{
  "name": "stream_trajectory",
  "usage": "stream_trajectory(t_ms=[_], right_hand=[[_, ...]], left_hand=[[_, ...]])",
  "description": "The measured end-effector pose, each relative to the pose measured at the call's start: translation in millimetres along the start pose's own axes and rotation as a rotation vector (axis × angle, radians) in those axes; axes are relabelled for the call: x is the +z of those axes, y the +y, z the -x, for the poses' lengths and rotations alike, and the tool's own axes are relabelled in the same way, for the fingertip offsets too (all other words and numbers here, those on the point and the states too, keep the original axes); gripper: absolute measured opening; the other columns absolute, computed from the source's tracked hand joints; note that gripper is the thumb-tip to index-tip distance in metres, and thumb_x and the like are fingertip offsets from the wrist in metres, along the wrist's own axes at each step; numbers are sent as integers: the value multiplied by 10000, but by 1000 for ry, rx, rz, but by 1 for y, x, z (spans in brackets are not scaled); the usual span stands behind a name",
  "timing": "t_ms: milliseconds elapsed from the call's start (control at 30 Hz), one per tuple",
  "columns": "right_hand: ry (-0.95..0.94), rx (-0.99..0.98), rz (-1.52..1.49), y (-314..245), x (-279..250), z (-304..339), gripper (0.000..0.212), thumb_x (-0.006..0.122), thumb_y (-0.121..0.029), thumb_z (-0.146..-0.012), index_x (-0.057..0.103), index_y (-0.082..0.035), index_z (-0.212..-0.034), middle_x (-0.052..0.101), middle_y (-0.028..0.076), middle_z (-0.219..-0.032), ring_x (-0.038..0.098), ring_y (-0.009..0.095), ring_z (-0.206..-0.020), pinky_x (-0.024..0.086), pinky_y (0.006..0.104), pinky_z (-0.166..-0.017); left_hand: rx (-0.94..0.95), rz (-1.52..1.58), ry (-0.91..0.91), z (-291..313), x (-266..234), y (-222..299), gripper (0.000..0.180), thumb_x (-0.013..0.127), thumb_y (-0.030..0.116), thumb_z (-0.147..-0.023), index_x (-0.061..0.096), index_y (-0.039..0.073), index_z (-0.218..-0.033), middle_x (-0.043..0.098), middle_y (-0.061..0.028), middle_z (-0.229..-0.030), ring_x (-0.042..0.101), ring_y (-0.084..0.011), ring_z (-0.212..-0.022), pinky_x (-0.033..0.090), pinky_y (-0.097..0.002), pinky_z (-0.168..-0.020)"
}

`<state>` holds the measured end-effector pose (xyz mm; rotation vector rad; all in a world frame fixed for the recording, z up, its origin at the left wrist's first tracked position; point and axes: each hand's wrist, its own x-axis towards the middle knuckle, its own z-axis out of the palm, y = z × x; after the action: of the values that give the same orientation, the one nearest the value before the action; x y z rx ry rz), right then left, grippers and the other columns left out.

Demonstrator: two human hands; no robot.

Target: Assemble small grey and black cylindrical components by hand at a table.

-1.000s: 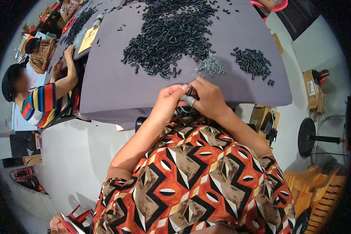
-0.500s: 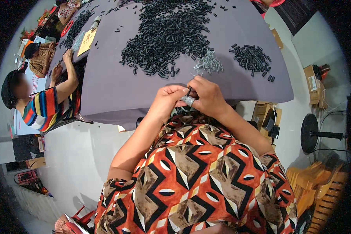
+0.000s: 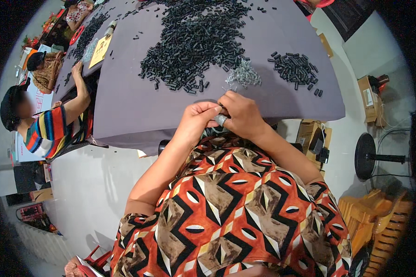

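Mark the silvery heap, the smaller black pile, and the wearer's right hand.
Silvery heap (image 3: 245, 75): head view, middle of its tangled mass.
Smaller black pile (image 3: 294, 69): head view, on pieces near its center.
Right hand (image 3: 240, 111): head view, back of the hand.

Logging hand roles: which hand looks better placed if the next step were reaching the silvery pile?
Probably the right hand: it lies just short of the silvery pile, while the left hand sits lower and farther left.
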<state>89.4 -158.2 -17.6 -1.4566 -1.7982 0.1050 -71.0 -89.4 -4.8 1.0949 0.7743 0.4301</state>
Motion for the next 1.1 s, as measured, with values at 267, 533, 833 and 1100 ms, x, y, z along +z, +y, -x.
stream_trajectory(t_ms=[267,533,833,1100], right_hand=[[-9,-40,12,-3,3,-2,208,680,-214,-759,542,-70,-820,540,115,-808,592,324,-749,487,429,-613],[-65,95,-68,-8,-2,5,200,681,-214,-785,587,-63,-877,577,108,-815,604,302,-710,484,410,-604],[92,159,-309,-6,-18,5,221,692,-181,-829,615,-30,-972,579,91,-814,578,212,-664,475,317,-621],[185,246,-267,7,-33,3,169,694,-136,-848,646,-32,-972,595,27,-825,516,83,-653,427,242,-591]], left_hand=[[13,-36,14,-3,-3,-7,152,594,165,-940,684,43,-925,674,4,-825,607,-54,-681,509,-192,-618],[139,-46,-65,7,6,0,229,557,216,-975,675,36,-897,627,36,-759,552,-33,-678,443,-185,-591],[799,-1573,281,-41,-17,31,539,662,335,-854,493,89,-1303,363,-204,-1456,291,-423,-1371,281,-609,-1078],[860,-1745,454,-79,-67,46,545,671,298,-835,502,109,-1317,417,-161,-1430,337,-374,-1351,312,-595,-1052]])
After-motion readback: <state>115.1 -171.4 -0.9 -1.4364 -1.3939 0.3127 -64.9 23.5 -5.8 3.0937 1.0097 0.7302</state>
